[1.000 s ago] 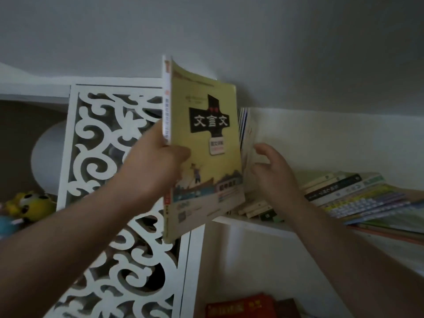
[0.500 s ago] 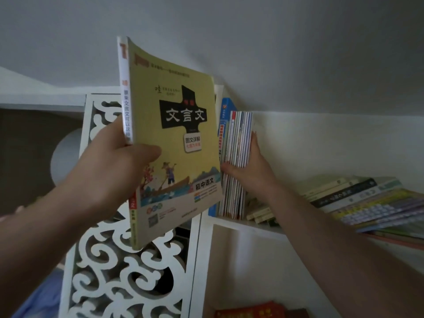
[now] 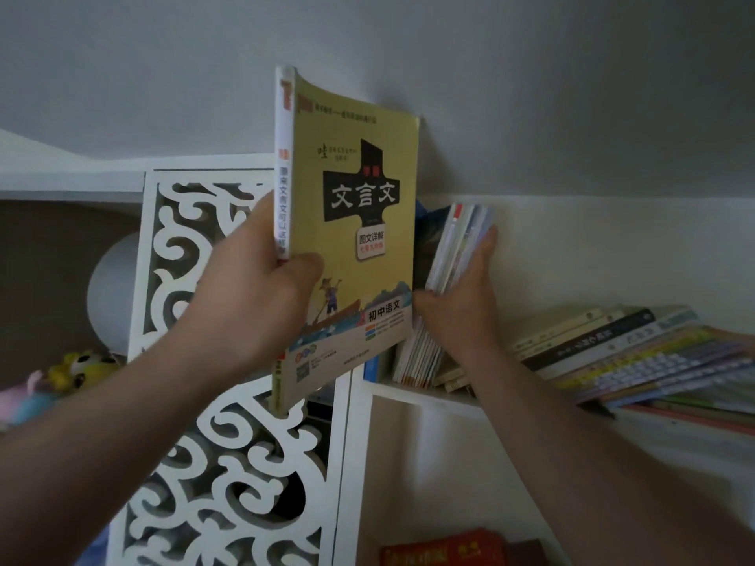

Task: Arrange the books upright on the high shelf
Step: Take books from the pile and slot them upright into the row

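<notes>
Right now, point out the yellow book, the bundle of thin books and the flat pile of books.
yellow book (image 3: pixel 359 222), head view, front cover.
bundle of thin books (image 3: pixel 453 247), head view, outer edges.
flat pile of books (image 3: pixel 637 353), head view, spines.

Upright book bundle (image 3: pixel 457 255) now tipped toward 1 o'clock, was vertical; right hand (image 3: pixel 461 304) moved under/behind it. Left hand (image 3: pixel 253 304) swung yellow book (image 3: pixel 351 234) toward 3 o'clock, closer to the bundle.
</notes>
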Motion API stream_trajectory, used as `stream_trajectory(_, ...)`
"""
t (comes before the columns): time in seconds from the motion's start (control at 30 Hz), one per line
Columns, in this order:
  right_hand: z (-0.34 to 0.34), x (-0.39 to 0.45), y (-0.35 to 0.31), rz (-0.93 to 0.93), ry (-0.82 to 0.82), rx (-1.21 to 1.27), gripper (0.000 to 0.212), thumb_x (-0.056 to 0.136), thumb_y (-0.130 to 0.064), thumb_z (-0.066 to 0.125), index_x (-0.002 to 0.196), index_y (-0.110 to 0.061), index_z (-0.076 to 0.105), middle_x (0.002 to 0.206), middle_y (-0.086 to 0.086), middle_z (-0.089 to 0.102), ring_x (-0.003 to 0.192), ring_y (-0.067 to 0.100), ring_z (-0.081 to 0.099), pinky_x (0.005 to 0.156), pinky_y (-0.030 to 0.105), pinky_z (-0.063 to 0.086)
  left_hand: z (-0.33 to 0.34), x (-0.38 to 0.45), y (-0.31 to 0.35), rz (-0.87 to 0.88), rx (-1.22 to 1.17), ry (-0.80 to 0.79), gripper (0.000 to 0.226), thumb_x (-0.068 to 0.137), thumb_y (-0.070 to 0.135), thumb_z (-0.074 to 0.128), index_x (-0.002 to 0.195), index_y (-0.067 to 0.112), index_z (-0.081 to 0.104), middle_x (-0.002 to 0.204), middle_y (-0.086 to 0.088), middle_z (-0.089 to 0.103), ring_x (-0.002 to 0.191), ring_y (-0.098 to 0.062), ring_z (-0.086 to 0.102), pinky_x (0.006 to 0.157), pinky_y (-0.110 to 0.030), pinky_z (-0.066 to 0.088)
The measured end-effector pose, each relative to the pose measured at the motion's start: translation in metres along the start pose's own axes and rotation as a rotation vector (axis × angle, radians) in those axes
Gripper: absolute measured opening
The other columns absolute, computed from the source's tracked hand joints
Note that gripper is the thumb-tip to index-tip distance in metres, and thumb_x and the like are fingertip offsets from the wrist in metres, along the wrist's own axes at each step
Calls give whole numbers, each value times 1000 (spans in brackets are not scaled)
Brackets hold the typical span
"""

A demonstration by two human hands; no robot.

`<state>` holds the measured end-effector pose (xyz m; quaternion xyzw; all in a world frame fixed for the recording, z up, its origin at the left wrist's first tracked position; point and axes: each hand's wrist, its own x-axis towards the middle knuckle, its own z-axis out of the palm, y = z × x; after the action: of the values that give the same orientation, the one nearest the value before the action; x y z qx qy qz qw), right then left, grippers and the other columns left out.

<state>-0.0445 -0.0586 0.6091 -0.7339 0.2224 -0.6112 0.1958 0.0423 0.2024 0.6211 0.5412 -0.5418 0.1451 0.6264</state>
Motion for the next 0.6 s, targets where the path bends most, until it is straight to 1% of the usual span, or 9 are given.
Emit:
stream_trajectory(0.13,-8,-4,8,117,39,65,140,84,-18,85,157,-43,-31,142,3,59,83,4,61,70,27,54,23,-1,-4,63,107,64,57,102,5,48,142,45,41,128,27,52,113,-8,53,60,-9,46)
stream_trajectory(0.2,-9,-4,8,105,46,68,139,84,-16,84,156,-43,-32,142,3,58,87,7,64,67,23,52,36,-2,-10,107,136,107,61,102,3,48,149,40,37,131,25,52,119,-8,54,59,0,45)
stream_trajectory(0.27,-7,-4,9,97,54,83,140,83,-17,84,156,-45,-32,147,4,56,98,15,67,73,28,54,48,-5,-15,127,156,136,64,101,2,48,151,39,34,129,26,52,116,-3,54,64,4,44)
stream_trajectory(0.3,-7,-4,9,93,56,89,140,83,-18,85,156,-45,-32,150,4,53,103,16,65,76,29,54,53,-6,-17,132,160,144,66,101,3,49,153,40,31,130,26,52,116,-2,53,70,1,47)
stream_trajectory(0.37,-7,-4,10,86,40,94,140,83,-20,85,157,-43,-31,159,2,46,111,14,61,84,28,51,66,-9,-15,150,147,147,71,100,4,50,155,42,27,135,22,53,119,-6,56,84,-17,56)
stream_trajectory(0.47,-8,-8,10,40,10,77,131,86,-19,81,162,-36,-25,159,-4,43,123,10,55,86,11,43,90,-12,-8,214,183,83,76,95,11,51,157,44,21,142,13,56,121,-15,60,95,-40,59)
stream_trajectory(0.5,-7,-9,10,15,31,74,123,88,-15,77,165,-33,-17,155,-3,46,126,13,56,88,11,42,100,-11,-7,237,237,58,78,96,12,53,158,43,19,145,7,56,123,-19,61,95,-44,60)
stream_trajectory(0.57,-6,-11,10,-23,98,96,105,92,-10,71,166,-30,0,152,6,52,131,26,58,99,27,39,119,-4,-12,251,323,28,78,99,10,56,161,40,18,150,2,54,127,-22,60,96,-47,59)
stream_trajectory(0.6,-7,-11,10,-27,100,104,104,93,-14,72,166,-31,0,152,7,53,131,27,59,100,31,38,127,1,-17,242,318,27,77,100,9,55,161,38,19,150,2,53,127,-22,60,97,-46,58)
